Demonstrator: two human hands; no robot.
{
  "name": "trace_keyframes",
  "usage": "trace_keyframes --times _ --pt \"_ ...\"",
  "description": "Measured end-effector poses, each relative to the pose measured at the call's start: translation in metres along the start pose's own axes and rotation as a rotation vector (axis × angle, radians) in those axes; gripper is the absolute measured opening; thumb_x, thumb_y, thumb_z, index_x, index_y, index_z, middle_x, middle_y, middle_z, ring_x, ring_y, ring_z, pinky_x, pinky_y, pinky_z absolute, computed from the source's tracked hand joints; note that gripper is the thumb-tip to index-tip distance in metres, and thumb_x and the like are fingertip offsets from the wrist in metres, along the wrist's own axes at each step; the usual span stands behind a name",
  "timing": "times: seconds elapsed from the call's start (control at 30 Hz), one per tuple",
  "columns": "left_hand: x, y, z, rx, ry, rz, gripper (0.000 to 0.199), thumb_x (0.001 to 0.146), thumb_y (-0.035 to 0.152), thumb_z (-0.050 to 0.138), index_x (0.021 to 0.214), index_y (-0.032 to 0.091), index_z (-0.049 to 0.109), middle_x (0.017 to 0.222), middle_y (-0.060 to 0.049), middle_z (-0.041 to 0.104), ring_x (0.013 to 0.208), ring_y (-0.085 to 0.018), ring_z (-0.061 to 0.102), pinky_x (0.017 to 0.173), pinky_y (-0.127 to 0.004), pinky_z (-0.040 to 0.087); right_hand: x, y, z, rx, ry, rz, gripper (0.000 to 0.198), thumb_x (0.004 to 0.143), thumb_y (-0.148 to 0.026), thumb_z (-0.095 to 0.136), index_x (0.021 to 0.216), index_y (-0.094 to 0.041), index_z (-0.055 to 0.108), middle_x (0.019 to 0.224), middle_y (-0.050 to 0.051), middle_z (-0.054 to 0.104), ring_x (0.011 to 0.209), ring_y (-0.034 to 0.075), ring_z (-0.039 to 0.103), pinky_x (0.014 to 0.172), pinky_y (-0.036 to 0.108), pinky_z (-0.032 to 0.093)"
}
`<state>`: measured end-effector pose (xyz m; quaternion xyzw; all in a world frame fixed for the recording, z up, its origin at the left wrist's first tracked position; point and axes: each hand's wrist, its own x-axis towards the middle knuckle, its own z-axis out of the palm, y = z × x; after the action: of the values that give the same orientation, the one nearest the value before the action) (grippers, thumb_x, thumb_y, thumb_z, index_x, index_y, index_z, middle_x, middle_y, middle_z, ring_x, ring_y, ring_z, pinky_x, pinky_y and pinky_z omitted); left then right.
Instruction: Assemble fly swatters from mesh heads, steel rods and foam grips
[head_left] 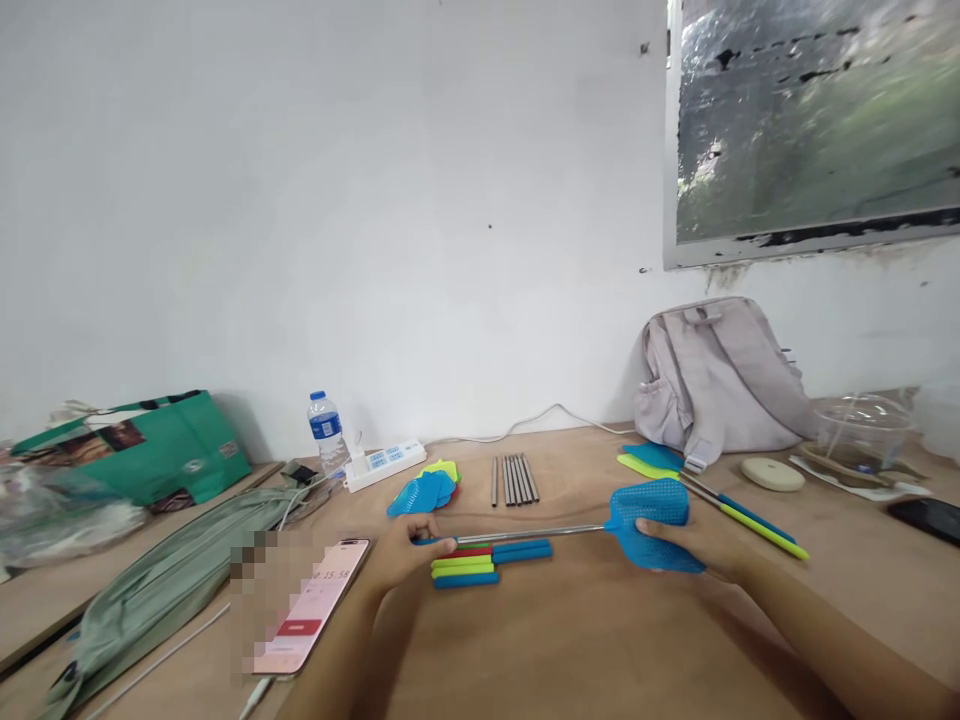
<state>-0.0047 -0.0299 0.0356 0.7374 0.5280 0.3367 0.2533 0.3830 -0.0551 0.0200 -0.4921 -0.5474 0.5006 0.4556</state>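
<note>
A blue fly swatter [646,508] with a metal shaft lies level between my hands, above the table. My left hand [416,550] is closed around its blue handle end. My right hand [686,535] grips the perforated head, thumb on top. Just beyond my left hand are several loose handles [465,568] in blue, yellow-green and red. Farther back, several metal rods [519,480] lie side by side. Left of them is a pile of swatter heads [426,492], blue on top. Beyond my right hand, a blue and a yellow-green swatter [765,528] lie together.
A phone [319,605] with a timer lies left of my left arm, near a green-grey cloth bag [172,570]. Along the wall stand a green bag [176,450], water bottle [325,430], power strip [386,463] and backpack [720,380]. Right: a round cream object [772,474], plastic bowl [862,430].
</note>
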Motion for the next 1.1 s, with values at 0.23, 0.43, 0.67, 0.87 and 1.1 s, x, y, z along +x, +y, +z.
trace_keyframes --times 0.23,0.43,0.67,0.87,1.1 --pt "-0.003 0.039 0.046 0.0 -0.086 0.036 0.038 0.06 0.053 0.062 0.052 0.018 0.049 0.048 0.004 0.04 0.051 -0.01 0.035 0.049 -0.024 0.024 0.0 0.006 0.024 0.078 -0.129 0.033 0.04 0.056 -0.044 0.071 0.088 -0.019 0.063 0.08 0.004 0.069 0.073 0.024 0.064 0.063 0.036 0.054" --pt "-0.005 0.037 0.064 0.031 -0.019 0.064 0.037 0.06 0.052 0.063 0.055 0.017 0.051 0.051 0.002 0.047 0.052 -0.011 0.039 0.049 -0.025 0.024 0.001 0.015 0.028 0.094 -0.161 0.019 0.04 0.058 -0.043 0.07 0.087 -0.018 0.063 0.079 0.005 0.068 0.072 0.024 0.064 0.061 0.036 0.053" --pt "-0.007 0.04 0.062 0.13 -0.028 0.113 0.034 0.067 0.049 0.057 0.057 0.016 0.054 0.052 0.003 0.049 0.051 -0.01 0.041 0.047 -0.023 0.023 0.006 0.023 0.03 0.132 -0.055 0.05 0.041 0.057 -0.038 0.072 0.09 -0.015 0.063 0.082 0.008 0.069 0.076 0.025 0.064 0.069 0.04 0.052" --pt "-0.007 0.041 0.051 0.335 0.125 0.228 0.038 0.07 0.049 0.054 0.052 0.016 0.05 0.05 0.003 0.049 0.05 -0.01 0.043 0.048 -0.021 0.024 0.007 0.022 0.041 0.209 0.026 0.03 0.043 0.052 -0.035 0.075 0.089 -0.016 0.064 0.089 0.007 0.069 0.086 0.027 0.062 0.083 0.043 0.046" --pt "-0.004 0.035 0.042 0.395 0.282 0.207 0.039 0.07 0.051 0.052 0.052 0.017 0.053 0.051 0.001 0.052 0.053 -0.012 0.046 0.051 -0.022 0.028 0.007 0.019 0.051 0.682 -0.004 0.044 0.037 0.07 -0.052 0.049 0.083 -0.02 0.063 0.086 0.008 0.068 0.082 0.025 0.062 0.069 0.039 0.049"
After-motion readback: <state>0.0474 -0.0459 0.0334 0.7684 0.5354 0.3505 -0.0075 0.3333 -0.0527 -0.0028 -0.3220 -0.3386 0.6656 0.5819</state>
